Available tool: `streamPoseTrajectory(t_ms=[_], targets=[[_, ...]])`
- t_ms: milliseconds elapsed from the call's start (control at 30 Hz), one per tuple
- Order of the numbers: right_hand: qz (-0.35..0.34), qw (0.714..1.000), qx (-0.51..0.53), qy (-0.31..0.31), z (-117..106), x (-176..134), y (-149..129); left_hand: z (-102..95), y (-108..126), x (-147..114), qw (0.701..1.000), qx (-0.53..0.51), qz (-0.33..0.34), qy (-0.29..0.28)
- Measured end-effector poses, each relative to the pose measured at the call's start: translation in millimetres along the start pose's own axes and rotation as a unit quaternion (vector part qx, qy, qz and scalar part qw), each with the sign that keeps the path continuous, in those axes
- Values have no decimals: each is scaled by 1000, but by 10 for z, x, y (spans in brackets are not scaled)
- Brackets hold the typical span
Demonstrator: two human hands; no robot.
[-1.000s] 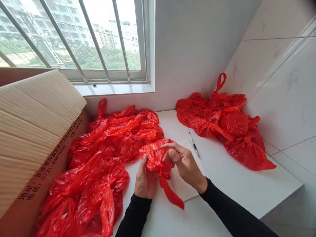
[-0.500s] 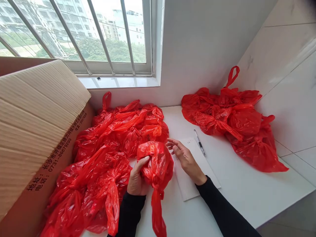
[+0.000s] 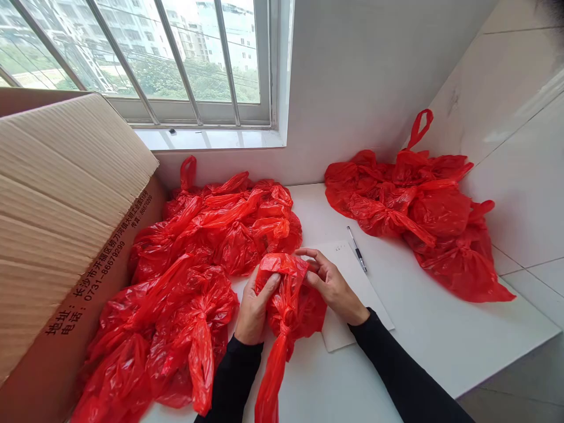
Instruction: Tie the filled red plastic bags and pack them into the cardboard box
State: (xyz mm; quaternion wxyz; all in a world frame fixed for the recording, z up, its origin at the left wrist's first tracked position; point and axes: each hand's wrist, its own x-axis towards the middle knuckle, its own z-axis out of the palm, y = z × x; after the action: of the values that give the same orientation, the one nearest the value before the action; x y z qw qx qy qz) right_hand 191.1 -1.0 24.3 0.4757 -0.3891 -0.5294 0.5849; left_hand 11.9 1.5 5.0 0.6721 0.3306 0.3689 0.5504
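We judge the work to be partway along: one red bag [image 3: 275, 296] is in hand, tied shut and not yet set down, while other knotted bags lie in a left heap [image 3: 215, 235] and a right heap [image 3: 423, 205]. Which heap is finished with and which is left, we cannot tell. On the bag in hand, the knot [image 3: 286, 330] is in place and we see no opening. The bag is between our two hands, just above the near part of the surface [image 3: 409, 341], right of the left heap and in front of the paper pad [image 3: 356, 311]. Our left hand [image 3: 254, 311] grips it, thumb pressed on the front and the other fingers mostly hidden behind; our right hand [image 3: 332, 288] has its fingers bent at the bag's upper right side, though whether they pinch the film we cannot tell. The bag looks thin, glossy and crinkled, rounded and full above the knot, with a long twisted tail hanging toward us below it. Its contents do not show clearly. Faint marks near the pad's top, beside the pen [image 3: 357, 249], are too small to read.
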Motion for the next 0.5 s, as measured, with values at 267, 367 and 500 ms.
streamPoseTrajectory(t_ms=[267,367,500], targets=[[-23,999,-11,34,55,8,43,-6,-41,3,1000,8,-7,-7],[-23,999,-1,41,62,1,26,-11,-64,13,1000,2,-8,6],[-20,998,11,54,72,-39,-10,6,-53,-9,1000,-6,-5,12]])
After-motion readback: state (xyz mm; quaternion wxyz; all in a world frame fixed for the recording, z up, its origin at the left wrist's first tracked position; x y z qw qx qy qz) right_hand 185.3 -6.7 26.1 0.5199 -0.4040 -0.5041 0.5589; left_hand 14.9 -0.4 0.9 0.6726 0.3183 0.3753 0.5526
